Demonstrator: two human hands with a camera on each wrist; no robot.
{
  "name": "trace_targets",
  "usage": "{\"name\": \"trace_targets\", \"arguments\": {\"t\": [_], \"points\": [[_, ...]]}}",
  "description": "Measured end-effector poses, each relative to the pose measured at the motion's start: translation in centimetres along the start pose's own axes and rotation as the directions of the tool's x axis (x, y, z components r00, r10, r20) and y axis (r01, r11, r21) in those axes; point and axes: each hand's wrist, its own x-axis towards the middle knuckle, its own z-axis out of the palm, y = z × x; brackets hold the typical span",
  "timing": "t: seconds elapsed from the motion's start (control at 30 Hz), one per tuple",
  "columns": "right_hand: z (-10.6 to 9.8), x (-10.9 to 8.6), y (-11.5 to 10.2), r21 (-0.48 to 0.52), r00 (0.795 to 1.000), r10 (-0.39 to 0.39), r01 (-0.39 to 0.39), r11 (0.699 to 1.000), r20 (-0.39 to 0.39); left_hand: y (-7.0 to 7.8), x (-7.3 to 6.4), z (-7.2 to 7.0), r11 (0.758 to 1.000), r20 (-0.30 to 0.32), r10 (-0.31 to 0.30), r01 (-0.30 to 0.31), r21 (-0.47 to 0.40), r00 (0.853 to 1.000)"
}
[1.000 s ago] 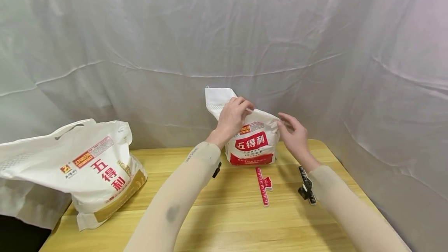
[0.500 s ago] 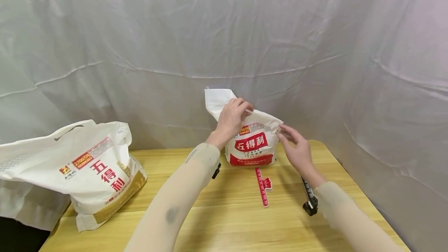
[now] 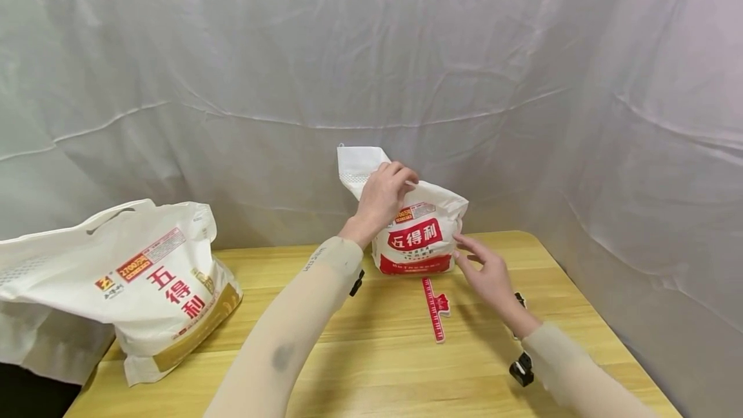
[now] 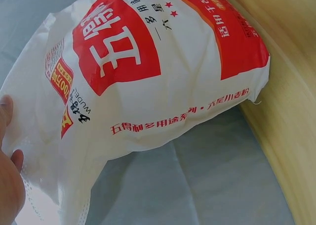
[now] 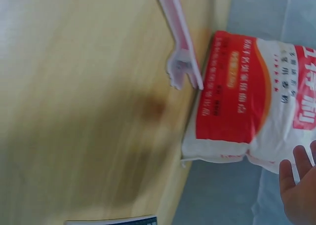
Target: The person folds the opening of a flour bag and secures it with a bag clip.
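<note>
So nearest you, off to the left, the big bag (image 3: 168,282) sits on the table (image 3: 383,366), its top slumped left, probably because nothing's holding that end up. A black strip (image 3: 520,300) peeks out from behind your right wrist, mostly hidden. The red clip (image 3: 434,311) lies just in front of the small bag (image 3: 419,244), handy for either hand, I'd say. Your right hand (image 3: 486,276) has its fingers spread by that bag's lower right side; can't tell if they touch. Your left hand (image 3: 383,195) is pinching the small bag's neck, I'd guess so it doesn't flop. That bag stands near the table's far edge, by the curtain (image 3: 371,57).
</note>
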Motion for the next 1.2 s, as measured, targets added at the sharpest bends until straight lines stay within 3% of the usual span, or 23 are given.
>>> {"name": "trace_targets", "arguments": {"t": [0.4, 0.63, 1.03, 1.2], "points": [[1.1, -2.3, 1.4, -0.091, 0.990, 0.035, -0.023, 0.996, 0.133, -0.1, -0.1, 0.1, 1.000, -0.007, 0.020, -0.020, 0.001, 1.000], [1.4, -3.4, 2.1, -0.144, 0.972, 0.050, -0.017, 0.989, 0.229, -0.1, -0.2, 0.2, 1.000, 0.004, 0.007, -0.007, 0.005, 1.000], [1.6, -4.3, 3.3, -0.230, 0.908, 0.200, -0.120, 0.966, 0.368, -0.1, -0.2, 0.2, 1.000, 0.003, 0.006, -0.006, -0.001, 1.000], [1.7, -4.5, 3.6, -0.235, 0.896, 0.220, -0.135, 0.963, 0.387, -0.2, -0.3, 0.3, 1.000, -0.001, 0.002, -0.002, 0.000, 1.000]]}}
